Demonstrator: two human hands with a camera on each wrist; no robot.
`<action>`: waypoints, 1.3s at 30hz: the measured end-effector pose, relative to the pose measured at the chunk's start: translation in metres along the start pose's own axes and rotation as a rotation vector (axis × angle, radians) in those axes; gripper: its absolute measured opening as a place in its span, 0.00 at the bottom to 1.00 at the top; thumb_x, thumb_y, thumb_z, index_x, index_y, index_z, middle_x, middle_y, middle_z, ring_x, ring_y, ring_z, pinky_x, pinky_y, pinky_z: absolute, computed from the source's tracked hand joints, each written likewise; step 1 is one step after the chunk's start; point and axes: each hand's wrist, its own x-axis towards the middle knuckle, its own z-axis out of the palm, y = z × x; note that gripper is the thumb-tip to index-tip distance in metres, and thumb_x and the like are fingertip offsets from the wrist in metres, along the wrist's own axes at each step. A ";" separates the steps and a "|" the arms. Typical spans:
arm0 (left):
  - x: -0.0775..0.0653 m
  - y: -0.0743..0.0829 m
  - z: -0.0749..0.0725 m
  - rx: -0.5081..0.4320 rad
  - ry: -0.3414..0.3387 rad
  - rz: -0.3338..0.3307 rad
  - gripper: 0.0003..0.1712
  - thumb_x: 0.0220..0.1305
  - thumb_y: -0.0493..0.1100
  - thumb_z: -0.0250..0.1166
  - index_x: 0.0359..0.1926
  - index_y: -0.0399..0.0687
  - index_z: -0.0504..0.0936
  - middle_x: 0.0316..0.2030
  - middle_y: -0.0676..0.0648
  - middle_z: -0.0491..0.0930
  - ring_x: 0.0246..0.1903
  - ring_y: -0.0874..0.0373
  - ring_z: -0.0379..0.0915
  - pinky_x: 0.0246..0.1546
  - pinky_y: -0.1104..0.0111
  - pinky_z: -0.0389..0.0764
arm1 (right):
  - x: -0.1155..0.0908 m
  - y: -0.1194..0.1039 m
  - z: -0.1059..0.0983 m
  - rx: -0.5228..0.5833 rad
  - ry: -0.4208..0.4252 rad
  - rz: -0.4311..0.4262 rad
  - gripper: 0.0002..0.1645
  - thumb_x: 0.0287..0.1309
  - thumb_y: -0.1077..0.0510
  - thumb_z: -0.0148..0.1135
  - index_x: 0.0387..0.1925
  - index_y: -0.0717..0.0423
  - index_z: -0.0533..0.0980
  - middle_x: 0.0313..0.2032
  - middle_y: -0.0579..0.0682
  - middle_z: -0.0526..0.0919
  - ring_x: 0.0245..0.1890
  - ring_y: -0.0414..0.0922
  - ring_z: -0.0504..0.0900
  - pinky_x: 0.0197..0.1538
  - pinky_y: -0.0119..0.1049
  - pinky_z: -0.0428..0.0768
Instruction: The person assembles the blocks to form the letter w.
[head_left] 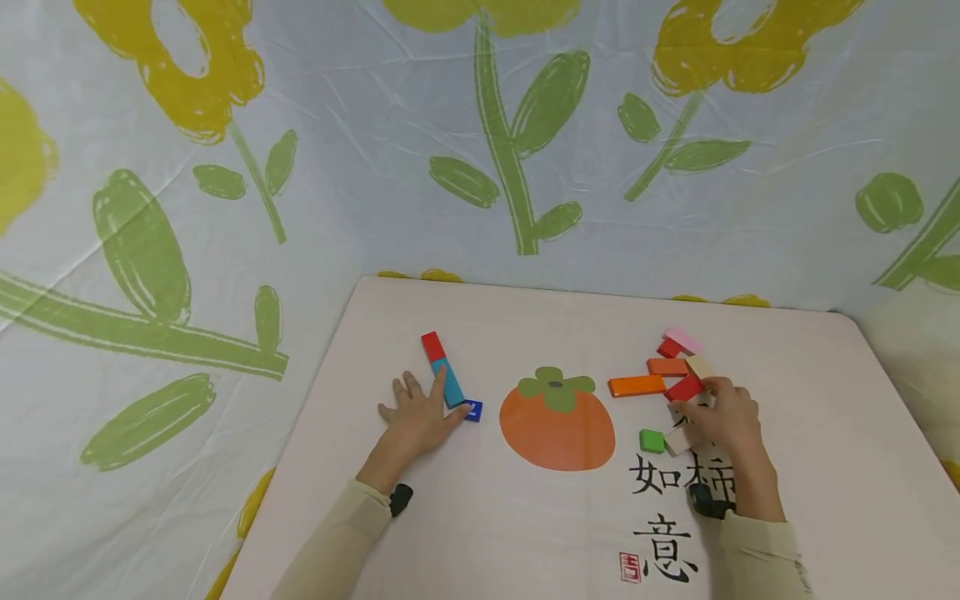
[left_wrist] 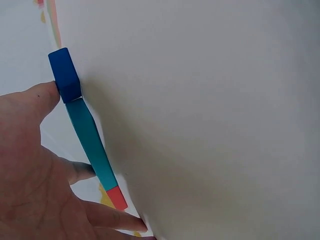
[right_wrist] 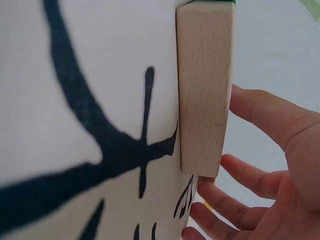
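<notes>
My left hand [head_left: 420,417] lies spread at the left of the table. Its thumb touches a dark blue block [head_left: 472,410] with a white mark, and its index finger rests along a teal block [head_left: 453,390]. A small red block [head_left: 432,346] joins the teal one's far end. At the right, my right hand [head_left: 727,414] has thumb and index finger at opposite ends of a red block [head_left: 682,388], pinching it. In the right wrist view a plain wooden block [right_wrist: 205,90] hides that red block. A beige block [head_left: 699,367] is beside the index finger.
Two orange blocks [head_left: 637,386], a pink block [head_left: 683,339] and another red block [head_left: 669,348] lie beyond the right hand. A green block [head_left: 652,441] sits left of the wooden one. The tabletop [head_left: 525,533] bears a printed persimmon [head_left: 557,433] and black characters. Flowered cloth [head_left: 337,167] hangs behind.
</notes>
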 end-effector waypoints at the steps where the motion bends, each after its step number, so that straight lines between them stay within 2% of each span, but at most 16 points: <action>1: 0.000 0.000 0.000 -0.001 0.002 0.001 0.53 0.66 0.75 0.51 0.81 0.54 0.46 0.71 0.19 0.43 0.70 0.20 0.37 0.53 0.21 0.50 | 0.000 -0.001 0.000 -0.001 -0.004 0.006 0.48 0.59 0.45 0.69 0.65 0.76 0.61 0.56 0.79 0.63 0.53 0.73 0.61 0.47 0.67 0.73; 5: 0.000 -0.001 -0.001 0.002 0.012 0.004 0.53 0.66 0.75 0.51 0.81 0.54 0.46 0.71 0.19 0.44 0.70 0.20 0.38 0.53 0.21 0.50 | 0.000 -0.002 0.000 -0.010 -0.019 0.030 0.50 0.58 0.43 0.70 0.66 0.74 0.61 0.57 0.79 0.62 0.54 0.73 0.59 0.48 0.68 0.71; 12: 0.001 -0.001 0.000 0.006 0.006 0.010 0.53 0.66 0.75 0.51 0.81 0.54 0.45 0.71 0.18 0.43 0.70 0.19 0.38 0.53 0.21 0.50 | 0.002 -0.001 0.000 -0.064 -0.022 0.011 0.49 0.57 0.44 0.70 0.64 0.76 0.62 0.56 0.81 0.61 0.54 0.74 0.59 0.48 0.68 0.70; 23: 0.000 0.001 0.000 -0.006 0.004 0.006 0.53 0.66 0.75 0.51 0.81 0.54 0.46 0.72 0.19 0.43 0.70 0.20 0.37 0.54 0.21 0.49 | -0.004 -0.003 -0.003 -0.008 -0.014 0.014 0.48 0.58 0.45 0.70 0.63 0.77 0.62 0.57 0.81 0.60 0.54 0.74 0.60 0.50 0.70 0.72; 29: 0.000 0.001 0.001 0.001 0.009 0.006 0.53 0.66 0.75 0.51 0.81 0.54 0.46 0.71 0.19 0.43 0.70 0.20 0.38 0.54 0.21 0.50 | -0.006 -0.011 -0.003 0.002 0.015 -0.030 0.48 0.58 0.45 0.71 0.63 0.76 0.63 0.59 0.81 0.59 0.55 0.74 0.59 0.51 0.71 0.71; 39: -0.001 0.001 0.001 0.008 0.008 0.002 0.53 0.66 0.75 0.51 0.81 0.53 0.46 0.71 0.19 0.44 0.70 0.20 0.38 0.53 0.21 0.50 | -0.002 -0.038 0.008 0.053 0.001 -0.144 0.47 0.55 0.46 0.74 0.63 0.75 0.66 0.59 0.78 0.64 0.59 0.73 0.60 0.51 0.69 0.72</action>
